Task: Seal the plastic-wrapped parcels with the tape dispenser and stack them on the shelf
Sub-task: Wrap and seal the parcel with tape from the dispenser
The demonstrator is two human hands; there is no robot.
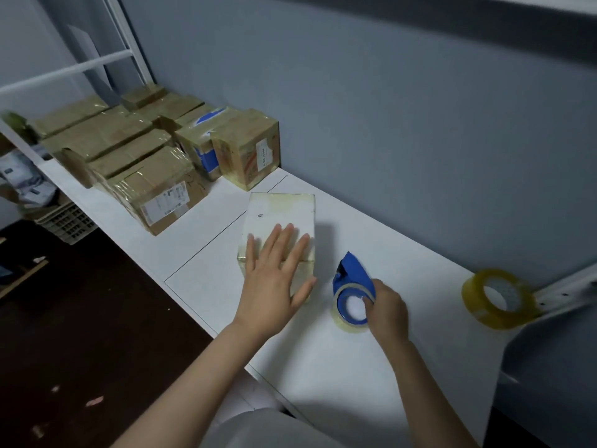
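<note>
Fingers [287,240]: left ones spread and flat on the parcel [281,211]; right ones curled round the dispenser [352,286], one tip inside the roll's core.
Left hand [274,279]: palm down on the parcel's near end, thumb lying over the near right corner.
Right hand [387,312]: grips the dispenser, which sits just beside the parcel on the table [355,367].
Parcel: white box in clear film, lying flat and apart from the brown stack [135,156] at the far left.
Handling: we judge it light and stiff. The film looks slick, so a palm may slide on it. We would pin it from above, or clasp the two long sides to lift.
Dispenser: blue, cutter end pointing away from us.
Table: white and smooth, with a thin seam left of the parcel. We expect little grip, so the box may skate under tape pull unless pinned.
Spare roll [497,299]: yellowish, standing at the right end.
Room: grey-blue wall [387,124] close behind, white frame [64,69] over the stack, dark floor [80,318] and a crate [68,221] to the left.
</note>
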